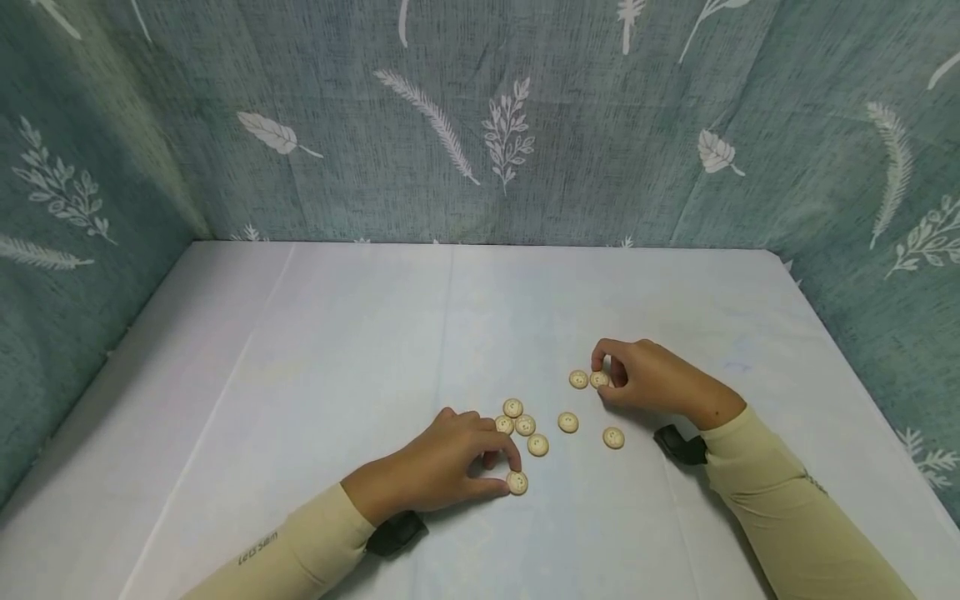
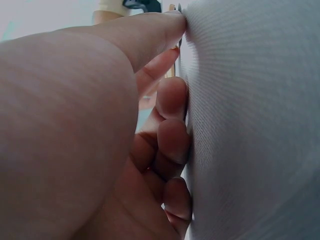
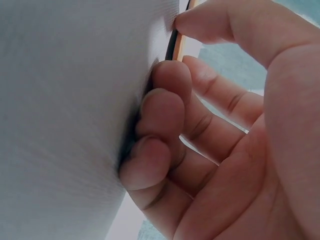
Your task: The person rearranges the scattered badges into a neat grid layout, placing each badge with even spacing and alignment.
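Near the front middle of the table, my left hand (image 1: 457, 462) pinches a round wooden button (image 1: 517, 482) between thumb and index finger. In the left wrist view, that hand's other fingers (image 2: 172, 142) are bent against the cloth. Farther right, my right hand (image 1: 652, 379) pinches another wooden button (image 1: 598, 379) by its edges; its thin rim (image 3: 178, 47) shows in the right wrist view. Just left of it lies a button (image 1: 578, 379). Several more sit close beside the left hand, including a top one (image 1: 512, 407) and a lower one (image 1: 537, 445).
Between the hands lie two separate buttons, one nearer the cluster (image 1: 567, 422) and one below the right hand (image 1: 613, 437). A white cloth (image 1: 337, 333) covers the table. Green leaf-patterned fabric (image 1: 585, 167) hangs along its back and sides.
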The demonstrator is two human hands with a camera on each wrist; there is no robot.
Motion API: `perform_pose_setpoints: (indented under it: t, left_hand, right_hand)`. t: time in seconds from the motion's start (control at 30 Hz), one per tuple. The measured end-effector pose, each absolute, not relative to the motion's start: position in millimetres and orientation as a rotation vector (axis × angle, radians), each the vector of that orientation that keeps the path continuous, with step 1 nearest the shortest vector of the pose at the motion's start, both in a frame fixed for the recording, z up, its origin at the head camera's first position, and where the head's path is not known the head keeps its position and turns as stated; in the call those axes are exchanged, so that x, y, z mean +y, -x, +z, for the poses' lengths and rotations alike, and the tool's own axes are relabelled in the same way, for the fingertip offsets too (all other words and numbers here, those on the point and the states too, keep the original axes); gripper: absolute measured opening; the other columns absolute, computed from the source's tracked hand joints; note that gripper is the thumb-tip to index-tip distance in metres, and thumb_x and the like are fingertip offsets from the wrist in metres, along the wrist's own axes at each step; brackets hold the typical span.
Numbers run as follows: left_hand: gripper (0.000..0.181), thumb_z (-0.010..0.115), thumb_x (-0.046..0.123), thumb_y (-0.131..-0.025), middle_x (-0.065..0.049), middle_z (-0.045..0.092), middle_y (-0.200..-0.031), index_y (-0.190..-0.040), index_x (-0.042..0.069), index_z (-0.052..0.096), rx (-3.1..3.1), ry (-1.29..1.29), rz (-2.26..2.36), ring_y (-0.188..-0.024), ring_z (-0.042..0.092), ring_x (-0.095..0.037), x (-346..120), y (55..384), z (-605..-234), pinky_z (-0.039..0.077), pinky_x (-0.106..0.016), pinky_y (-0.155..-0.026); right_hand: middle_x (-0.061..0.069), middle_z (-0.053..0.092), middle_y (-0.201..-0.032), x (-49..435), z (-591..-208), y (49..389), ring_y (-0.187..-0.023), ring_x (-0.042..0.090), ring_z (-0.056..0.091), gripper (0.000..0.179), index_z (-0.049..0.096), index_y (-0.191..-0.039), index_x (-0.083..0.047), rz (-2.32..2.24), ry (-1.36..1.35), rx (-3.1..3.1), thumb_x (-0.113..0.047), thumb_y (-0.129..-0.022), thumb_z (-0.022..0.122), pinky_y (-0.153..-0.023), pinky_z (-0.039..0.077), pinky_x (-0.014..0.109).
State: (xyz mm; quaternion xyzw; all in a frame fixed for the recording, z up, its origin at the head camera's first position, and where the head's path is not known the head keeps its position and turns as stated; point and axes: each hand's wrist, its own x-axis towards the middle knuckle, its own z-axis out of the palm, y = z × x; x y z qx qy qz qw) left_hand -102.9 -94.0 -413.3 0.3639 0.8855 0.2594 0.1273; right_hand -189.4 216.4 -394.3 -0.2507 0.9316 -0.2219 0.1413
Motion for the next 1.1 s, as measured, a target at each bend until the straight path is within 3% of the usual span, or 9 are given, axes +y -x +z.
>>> perform_pose_setpoints:
  t: [0.4,1.1]
  left_hand:
    - [0.017,0.079,0.037,-0.085,0.019,0.052,-0.080,-0.098,0.035,0.069,2.566,-1.040,0.755,-0.079,0.045,-0.002,-93.4,101.2,-415.6,0.029,-0.032,-0.077]
    - [0.016,0.079,0.037,-0.085,0.019,0.052,-0.081,-0.098,0.036,0.069,2.565,-1.050,0.752,-0.079,0.046,-0.002,-94.0,104.3,-413.8,0.029,-0.032,-0.076]
  right_hand:
    - [-0.005,0.054,-0.065,212.0,-391.5,183.9,-0.056,0.007,0.048,0.021,0.059,-0.104,-0.012,-0.796,0.765,2.623,-0.009,-0.088,0.072,-0.053,0.042,0.023]
    - [-0.010,0.052,-0.067,190.0,-383.2,169.7,-0.058,0.001,0.047,0.014,0.061,-0.100,-0.012,-0.877,0.969,2.437,-0.010,-0.090,0.070,-0.058,0.043,0.021]
